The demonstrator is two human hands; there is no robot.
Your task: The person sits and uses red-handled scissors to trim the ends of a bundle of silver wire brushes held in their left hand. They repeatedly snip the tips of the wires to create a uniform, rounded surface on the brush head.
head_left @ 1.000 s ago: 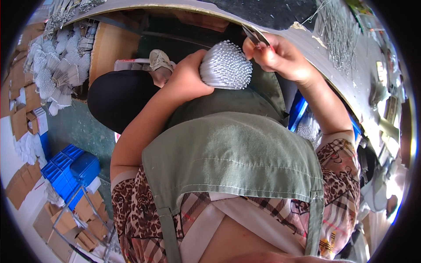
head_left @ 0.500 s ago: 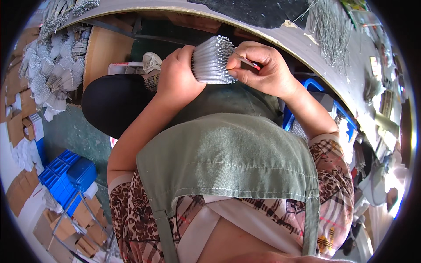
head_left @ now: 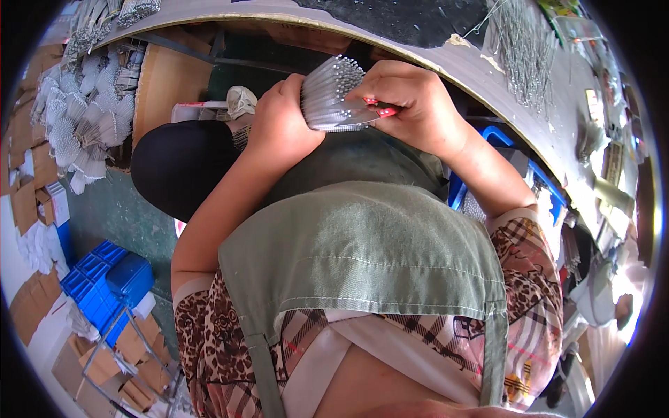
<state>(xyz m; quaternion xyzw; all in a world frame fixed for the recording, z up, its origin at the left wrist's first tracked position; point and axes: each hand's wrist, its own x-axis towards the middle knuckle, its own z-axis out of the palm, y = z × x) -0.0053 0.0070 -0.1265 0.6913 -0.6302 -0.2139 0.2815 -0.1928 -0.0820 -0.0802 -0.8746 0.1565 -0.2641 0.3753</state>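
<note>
My left hand [head_left: 287, 115] is wrapped round one end of a thick bundle of thin, silvery-white wire rods [head_left: 322, 87]. Their small bead-like tips fan out to the right, toward my other hand. Close against that tipped side, my right hand [head_left: 421, 104] is closed on a small tool with red, white-dotted handles [head_left: 383, 111]. A thin metal part of it points left across the lower tips of the bundle. My fingers cover much of the tool, so I cannot tell its exact kind.
A curved grey workbench [head_left: 425, 59] runs beyond my hands, with loose wires [head_left: 523, 59] on its right part. Similar wire bundles [head_left: 90, 118] are piled at the left. A blue crate [head_left: 101, 282] stands on the floor at the lower left, and a blue bin [head_left: 456, 191] is under the bench.
The red-handled tool has swung round in my right hand, so its handles and metal part now show against the bundle. My left hand keeps its hold, and the bundle has shifted slightly left.
</note>
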